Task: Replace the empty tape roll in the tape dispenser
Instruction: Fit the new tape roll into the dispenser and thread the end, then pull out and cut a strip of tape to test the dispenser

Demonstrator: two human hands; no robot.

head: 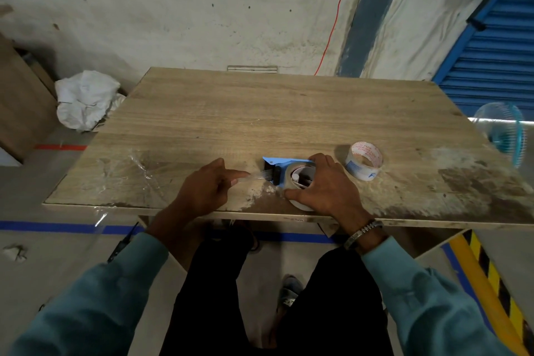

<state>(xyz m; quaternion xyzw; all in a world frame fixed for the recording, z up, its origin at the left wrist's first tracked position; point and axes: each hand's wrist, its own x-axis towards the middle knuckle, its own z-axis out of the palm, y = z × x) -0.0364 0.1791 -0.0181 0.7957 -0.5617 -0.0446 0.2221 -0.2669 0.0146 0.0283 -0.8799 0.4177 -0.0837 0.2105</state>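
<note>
A blue tape dispenser (284, 162) lies on the wooden table (260, 113) near its front edge, with a roll of clear tape (294, 172) seated in it. My right hand (323, 185) wraps around the roll and dispenser from the right. My left hand (208, 185) pinches the free end of the clear tape strip (258, 176), which stretches left from the dispenser's black front end. An empty-looking tape core (364, 160) with red and blue print stands on the table to the right of my right hand.
A crumpled piece of clear tape (138, 170) is stuck to the table at the left. A white sack (85, 100) lies on the floor left of the table. A small blue fan (502, 133) stands off the right edge.
</note>
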